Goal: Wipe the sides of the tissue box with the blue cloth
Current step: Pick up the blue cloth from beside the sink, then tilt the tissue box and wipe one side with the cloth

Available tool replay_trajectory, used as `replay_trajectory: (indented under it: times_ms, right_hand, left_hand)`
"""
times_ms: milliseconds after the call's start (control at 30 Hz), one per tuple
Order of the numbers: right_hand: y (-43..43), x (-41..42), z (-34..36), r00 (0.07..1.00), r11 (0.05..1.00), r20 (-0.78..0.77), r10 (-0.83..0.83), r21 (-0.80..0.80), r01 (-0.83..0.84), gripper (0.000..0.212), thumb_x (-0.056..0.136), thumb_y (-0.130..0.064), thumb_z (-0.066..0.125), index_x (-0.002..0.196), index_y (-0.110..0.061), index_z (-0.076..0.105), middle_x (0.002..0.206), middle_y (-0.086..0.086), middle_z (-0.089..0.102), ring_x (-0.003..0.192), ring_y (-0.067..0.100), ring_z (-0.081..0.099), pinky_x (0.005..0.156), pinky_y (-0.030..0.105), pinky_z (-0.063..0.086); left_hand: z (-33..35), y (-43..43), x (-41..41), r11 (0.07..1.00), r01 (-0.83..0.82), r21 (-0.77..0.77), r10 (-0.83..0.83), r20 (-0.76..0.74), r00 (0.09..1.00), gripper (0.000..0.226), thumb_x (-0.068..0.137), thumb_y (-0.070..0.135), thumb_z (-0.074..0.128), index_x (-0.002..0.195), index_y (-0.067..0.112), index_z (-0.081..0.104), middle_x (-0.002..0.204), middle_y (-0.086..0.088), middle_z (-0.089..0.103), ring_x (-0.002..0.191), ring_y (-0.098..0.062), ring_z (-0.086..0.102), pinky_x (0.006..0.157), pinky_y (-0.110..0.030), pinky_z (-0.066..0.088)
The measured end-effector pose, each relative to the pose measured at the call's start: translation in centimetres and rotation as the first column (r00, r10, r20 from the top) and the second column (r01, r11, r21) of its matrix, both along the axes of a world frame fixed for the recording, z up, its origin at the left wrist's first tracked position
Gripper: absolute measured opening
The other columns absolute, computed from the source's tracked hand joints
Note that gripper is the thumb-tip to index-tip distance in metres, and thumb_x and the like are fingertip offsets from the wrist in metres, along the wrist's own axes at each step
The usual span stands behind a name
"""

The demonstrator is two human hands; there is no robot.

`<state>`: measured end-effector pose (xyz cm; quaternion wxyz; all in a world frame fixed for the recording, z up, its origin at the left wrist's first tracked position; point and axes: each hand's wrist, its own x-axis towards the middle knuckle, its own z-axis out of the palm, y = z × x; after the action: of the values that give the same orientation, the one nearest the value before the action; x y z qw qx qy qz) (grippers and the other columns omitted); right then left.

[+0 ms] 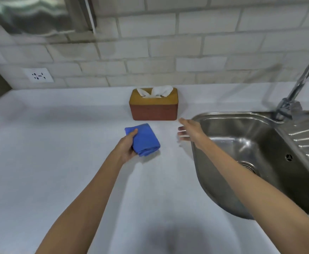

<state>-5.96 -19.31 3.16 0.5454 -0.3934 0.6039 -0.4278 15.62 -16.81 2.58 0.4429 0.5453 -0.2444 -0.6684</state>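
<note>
at far left of the frame a socket [38, 75] sits in the tiled wall [168, 43] above the white counter [49, 143]. just left of centre the left hand [127, 146] grips the folded cloth [144, 139], thumb on top. above it, against the wall, stands the box [154, 105] (tissue poking from the top), untouched. right of centre the right hand [189, 130] hovers open and empty, fingers spread, near the box's lower right corner. further right lie the sink [260, 153] and tap [295, 92].
</note>
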Motion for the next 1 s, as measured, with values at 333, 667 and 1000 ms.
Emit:
replay_trajectory:
  times_ms: [333,667,1000]
  right_hand:
    - [-11.0,0.2,-2.4,0.939,0.996,-0.341,0.046,-0.063,-0.071,0.065,0.097,-0.051,0.031,0.152,-0.020,0.015,0.154,0.007,0.032,0.140,0.027,0.034,0.114,0.039,0.025]
    - [-12.8,1.6,-4.9,0.950,0.987,-0.312,-0.001,-0.153,-0.049,0.060,0.097,-0.051,0.029,0.150,-0.024,0.021,0.149,0.003,0.040,0.136,0.024,0.040,0.111,0.034,0.031]
    - [-6.4,0.4,-3.5,0.912,0.974,-0.406,-0.058,-0.221,-0.037,0.053,0.093,-0.054,0.040,0.135,-0.024,0.050,0.114,0.007,0.067,0.112,0.024,0.059,0.098,0.035,0.045]
  left_hand:
    - [-1.4,-14.5,6.6,0.941,-0.227,-0.251,0.316,0.410,0.856,0.025,0.098,0.021,0.040,0.075,0.029,0.041,0.074,0.007,0.043,0.065,-0.007,0.043,0.060,-0.025,0.037]
    - [-2.8,-18.6,3.3,0.961,-0.048,-0.273,0.172,0.448,0.877,0.043,0.101,0.032,0.034,0.137,0.010,0.043,0.134,-0.015,0.055,0.123,-0.028,0.051,0.103,-0.037,0.042]
    - [-2.1,-11.9,3.2,0.946,-0.050,-0.320,0.237,0.578,0.781,0.037,0.096,0.041,0.039,0.123,0.019,0.052,0.104,0.002,0.056,0.100,-0.020,0.053,0.091,-0.033,0.040]
